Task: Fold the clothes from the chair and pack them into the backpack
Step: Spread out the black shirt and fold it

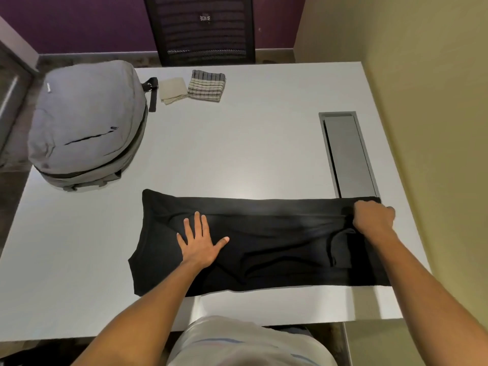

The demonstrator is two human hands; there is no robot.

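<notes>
- Black garment (264, 244): nearest item, spread flat across the near tabletop (250, 143).
- Grey backpack (87, 122): far left, zipped, well apart from the garment.
- Left hand (199, 240): fingers straight and spread, pressing the garment's left part.
- Beige folded cloth (173, 90), striped folded cloth (207, 85): far edge, touching.
- Black chair (200, 27): beyond the tabletop.
- Right hand (373, 216): fingers curled, gripping the garment's right end, beside a recessed grey tray (348, 154).

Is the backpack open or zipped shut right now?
Shut, as far as visible: the backpack lies flat on the table, no opening showing and nothing inside visible.
</notes>
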